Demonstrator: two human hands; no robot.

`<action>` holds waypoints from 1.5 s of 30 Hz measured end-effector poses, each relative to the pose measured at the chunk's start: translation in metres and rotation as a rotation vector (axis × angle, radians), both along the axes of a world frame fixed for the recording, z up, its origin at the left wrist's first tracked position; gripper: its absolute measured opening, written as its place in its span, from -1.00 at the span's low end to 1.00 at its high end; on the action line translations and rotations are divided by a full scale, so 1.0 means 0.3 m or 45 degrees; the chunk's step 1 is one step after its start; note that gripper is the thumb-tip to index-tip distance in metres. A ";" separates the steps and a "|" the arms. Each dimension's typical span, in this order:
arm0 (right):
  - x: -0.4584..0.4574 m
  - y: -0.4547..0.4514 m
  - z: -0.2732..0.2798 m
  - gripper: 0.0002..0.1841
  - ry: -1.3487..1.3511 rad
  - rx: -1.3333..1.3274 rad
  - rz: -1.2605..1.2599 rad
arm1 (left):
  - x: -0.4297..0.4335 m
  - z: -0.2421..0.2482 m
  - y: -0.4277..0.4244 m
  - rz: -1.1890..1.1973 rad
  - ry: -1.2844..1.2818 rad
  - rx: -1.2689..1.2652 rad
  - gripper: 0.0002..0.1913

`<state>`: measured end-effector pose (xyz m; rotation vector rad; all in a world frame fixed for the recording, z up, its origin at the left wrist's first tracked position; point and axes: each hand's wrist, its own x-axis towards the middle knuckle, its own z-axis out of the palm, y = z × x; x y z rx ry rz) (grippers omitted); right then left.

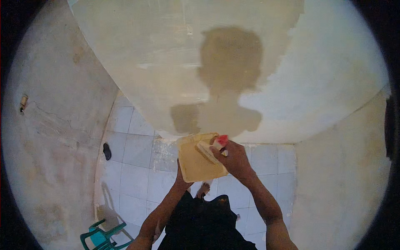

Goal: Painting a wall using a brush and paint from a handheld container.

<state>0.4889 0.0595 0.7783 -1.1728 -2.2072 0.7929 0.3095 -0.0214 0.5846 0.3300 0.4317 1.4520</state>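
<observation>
My left hand (182,178) supports a shallow yellowish tray (193,165) at its near left side; most of its fingers are hidden beneath. A wide brush (204,151), pale with a red and white grip part, lies over the tray's inside. My right hand (236,157) is closed around the brush's grip above the tray's right side. Whether the brush touches the tray's bottom cannot be made out. Beyond the tray rises a wall (150,47) coated in beige at left and centre, while its right part (325,62) is whiter. The shadow of a head and shoulders falls across it.
Pale square tiles (134,175) cover the floor, with worn, spotted patches by the wall's foot. A dark sandal (107,151) lies near the left wall (62,131). At lower left stands a green plastic chair (104,236). Another wall (340,187) borders the right side.
</observation>
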 end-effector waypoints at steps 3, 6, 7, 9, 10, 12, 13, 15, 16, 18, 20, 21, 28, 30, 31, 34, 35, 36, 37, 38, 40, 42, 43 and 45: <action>-0.005 -0.013 -0.074 -0.63 -0.036 0.082 -0.001 | 0.014 0.033 0.020 -0.130 -0.386 -0.020 -0.30; -0.030 -0.027 -0.045 -0.64 -0.064 0.088 0.002 | 0.001 -0.079 0.004 0.091 0.585 0.200 -0.34; -0.024 -0.028 -0.049 -0.64 -0.058 0.121 0.012 | 0.005 -0.091 0.003 0.086 0.579 0.202 -0.34; -0.026 -0.032 -0.057 -0.64 -0.074 0.177 0.026 | 0.000 -0.093 -0.001 0.100 1.153 0.319 -0.35; -0.025 -0.032 -0.064 -0.63 -0.091 0.234 0.040 | 0.007 -0.041 0.004 0.097 1.150 0.318 -0.35; -0.011 -0.029 -0.061 -0.63 -0.066 0.178 0.010 | 0.025 0.099 0.019 -0.134 -0.641 -0.171 -0.10; -0.007 -0.026 -0.057 -0.62 -0.039 0.122 -0.014 | 0.025 0.100 0.023 -0.136 -0.641 -0.171 -0.10; -0.012 -0.031 -0.040 -0.63 -0.086 0.161 -0.006 | 0.019 0.093 0.022 -0.032 -0.465 -0.324 0.07; -0.021 -0.032 -0.030 -0.64 -0.131 0.203 0.008 | 0.009 0.041 0.017 -0.027 -0.461 -0.321 0.07; -0.016 -0.032 -0.033 -0.65 -0.007 0.155 -0.028 | 0.018 -0.025 0.018 0.161 0.627 0.090 0.04; -0.002 -0.033 -0.028 -0.67 0.109 0.106 -0.076 | 0.026 -0.014 0.027 0.125 0.741 0.139 0.02; -0.001 -0.044 -0.004 -0.68 0.040 0.148 -0.045 | 0.031 0.012 0.029 0.098 0.862 0.184 0.01; 0.007 -0.039 -0.017 -0.70 -0.007 0.141 0.013 | 0.063 0.025 0.038 0.039 0.366 -0.035 0.00; 0.006 -0.045 -0.016 -0.71 0.112 0.163 -0.001 | 0.055 0.071 0.040 0.010 0.414 0.046 -0.06; 0.003 -0.048 -0.015 -0.71 0.228 0.183 -0.012 | 0.048 0.051 0.038 0.013 0.421 0.047 -0.06; -0.008 -0.051 0.016 -0.70 0.053 0.220 0.025 | 0.054 0.056 0.044 0.056 0.548 -0.034 -0.15; 0.002 -0.045 0.013 -0.70 0.050 0.222 0.004 | 0.066 0.119 0.048 -0.010 0.183 -0.178 -0.18; 0.004 -0.046 0.019 -0.69 0.093 0.185 0.006 | 0.069 0.178 0.049 -0.053 -0.176 -0.317 -0.21; -0.001 -0.055 0.026 -0.69 0.137 0.142 0.015 | 0.054 0.133 0.043 -0.045 -0.169 -0.313 -0.21; -0.009 -0.064 0.039 -0.69 0.146 0.145 0.023 | 0.032 0.050 0.037 -0.004 0.348 -0.107 -0.21; -0.006 -0.065 0.042 -0.69 0.074 0.059 -0.018 | 0.028 0.031 0.033 0.013 0.856 0.110 -0.22; 0.004 -0.062 0.025 -0.69 0.127 0.151 -0.009 | 0.027 0.047 0.005 0.259 1.723 0.431 -0.24; 0.010 -0.061 0.020 -0.69 0.178 0.241 0.007 | 0.038 0.067 0.006 0.257 1.724 0.434 -0.24; 0.018 -0.057 0.025 -0.69 0.185 0.124 -0.023 | 0.057 0.096 0.020 0.094 0.937 0.202 -0.20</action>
